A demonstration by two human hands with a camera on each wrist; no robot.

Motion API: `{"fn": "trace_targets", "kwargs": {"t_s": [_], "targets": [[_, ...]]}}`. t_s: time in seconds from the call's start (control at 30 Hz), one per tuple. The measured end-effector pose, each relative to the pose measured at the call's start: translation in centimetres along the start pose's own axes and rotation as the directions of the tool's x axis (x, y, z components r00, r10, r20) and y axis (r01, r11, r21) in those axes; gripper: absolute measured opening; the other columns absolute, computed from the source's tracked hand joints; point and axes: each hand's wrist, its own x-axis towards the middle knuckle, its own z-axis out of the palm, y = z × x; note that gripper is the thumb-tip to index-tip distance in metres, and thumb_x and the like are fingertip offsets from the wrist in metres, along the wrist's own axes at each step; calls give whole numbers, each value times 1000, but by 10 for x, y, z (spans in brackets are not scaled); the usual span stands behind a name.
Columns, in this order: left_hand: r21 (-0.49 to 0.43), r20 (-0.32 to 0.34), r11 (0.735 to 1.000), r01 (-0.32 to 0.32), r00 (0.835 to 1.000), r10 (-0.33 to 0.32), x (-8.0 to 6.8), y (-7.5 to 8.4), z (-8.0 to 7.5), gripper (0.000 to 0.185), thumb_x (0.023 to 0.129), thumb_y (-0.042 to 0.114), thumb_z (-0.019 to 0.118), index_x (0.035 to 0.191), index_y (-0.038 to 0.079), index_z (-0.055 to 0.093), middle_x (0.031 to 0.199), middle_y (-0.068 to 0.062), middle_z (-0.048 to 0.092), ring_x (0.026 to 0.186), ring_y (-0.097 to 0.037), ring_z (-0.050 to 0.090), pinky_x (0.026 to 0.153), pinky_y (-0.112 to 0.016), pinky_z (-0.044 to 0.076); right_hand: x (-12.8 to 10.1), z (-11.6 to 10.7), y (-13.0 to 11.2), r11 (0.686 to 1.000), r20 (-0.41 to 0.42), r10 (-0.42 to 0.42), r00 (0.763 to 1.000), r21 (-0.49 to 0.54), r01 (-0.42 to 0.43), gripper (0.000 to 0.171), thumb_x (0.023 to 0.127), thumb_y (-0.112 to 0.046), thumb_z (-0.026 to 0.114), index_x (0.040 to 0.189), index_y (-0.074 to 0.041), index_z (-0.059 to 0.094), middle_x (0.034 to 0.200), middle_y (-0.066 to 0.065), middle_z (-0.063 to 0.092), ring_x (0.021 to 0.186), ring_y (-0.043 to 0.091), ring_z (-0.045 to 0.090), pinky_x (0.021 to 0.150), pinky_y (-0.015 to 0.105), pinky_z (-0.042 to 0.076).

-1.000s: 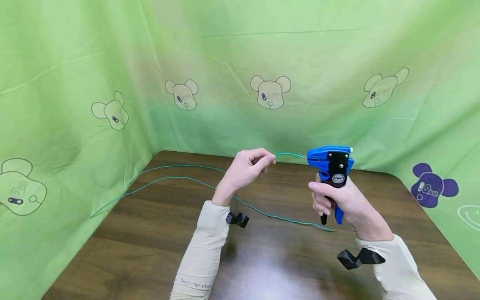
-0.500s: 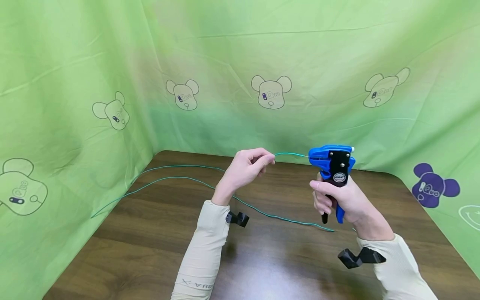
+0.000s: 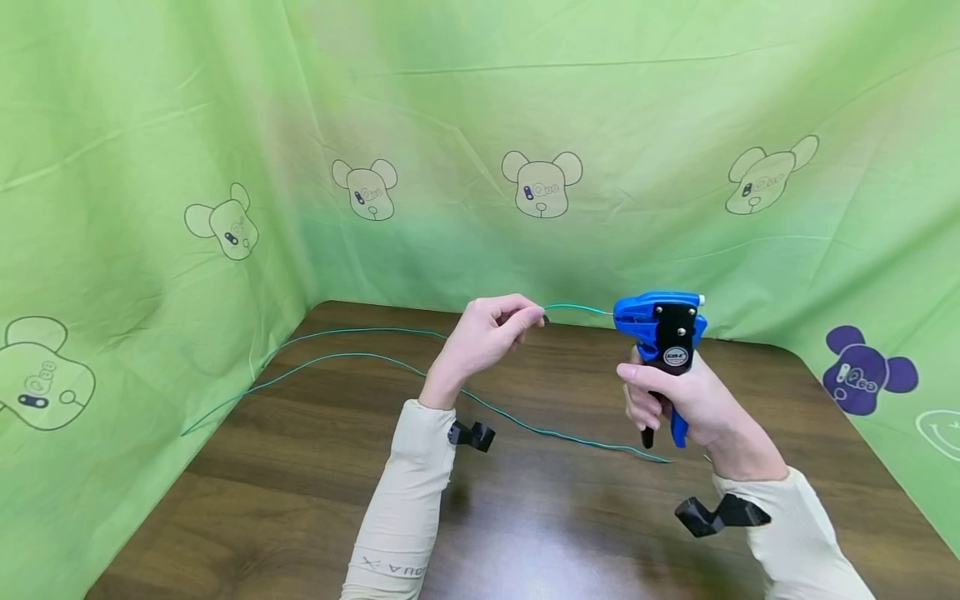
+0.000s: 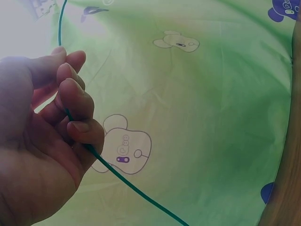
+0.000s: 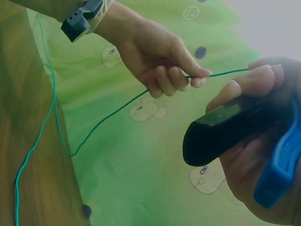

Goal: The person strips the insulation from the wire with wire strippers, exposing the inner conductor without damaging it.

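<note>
Thumb and fingers of my left hand (image 3: pixel 483 337) pinch a thin green wire (image 3: pixel 577 307), a short way back from its end. In the left wrist view the wire (image 4: pixel 136 188) runs through the curled fingers and trails below. My right hand (image 3: pixel 697 404) grips a blue and black pistol-shaped wire stripper (image 3: pixel 673 329), held upright above the table. A short pale bare tip of the wire meets the front of the stripper's head; how far it reaches inside is hidden. In the right wrist view the stripper's black handle (image 5: pixel 221 127) lies under the fingers.
The rest of the wire loops left across the brown wooden table (image 3: pixel 300 492) and back toward the right forearm. A green printed cloth (image 3: pixel 450 108) stands behind and at both sides. Black camera mounts (image 3: pixel 472 436) sit on both wrists.
My left hand has shifted slightly left, still pinching the wire. The stripper drifts right, then back left by a small amount; the right hand keeps its grip.
</note>
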Motion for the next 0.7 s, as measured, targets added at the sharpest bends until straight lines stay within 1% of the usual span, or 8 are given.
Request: {"fn": "trace_targets", "kwargs": {"t_s": [0.2, 0.4, 0.7], "targets": [[1, 4, 1000, 0, 1000, 0, -1, 1, -2, 17, 98, 26, 60, 89, 16, 71, 65, -1, 55, 59, -15, 51, 53, -23, 38, 2, 0, 1, 999, 9, -11, 1000, 32, 10, 33, 100, 11, 28, 71, -2, 38, 51, 12, 32, 39, 31, 32, 39, 44, 31], [8, 12, 1000, -5, 1000, 5, -1, 2, -2, 18, 99, 26, 60, 89, 16, 71, 65, -1, 54, 60, -14, 50, 53, -22, 36, 2, -3, 0, 999, 5, -13, 1000, 30, 12, 34, 100, 11, 27, 71, -3, 38, 51, 11, 32, 39, 31, 32, 39, 44, 31], [40, 10, 999, -37, 999, 37, -1, 1, -4, 19, 99, 24, 58, 87, 15, 70, 64, 0, 54, 59, -12, 49, 52, -22, 35, 0, -6, -2, 1000, 8, -23, 1000, -6, 23, 33, 99, 13, 28, 71, -2, 39, 51, 12, 37, 40, 30, 38, 40, 44, 34]]}}
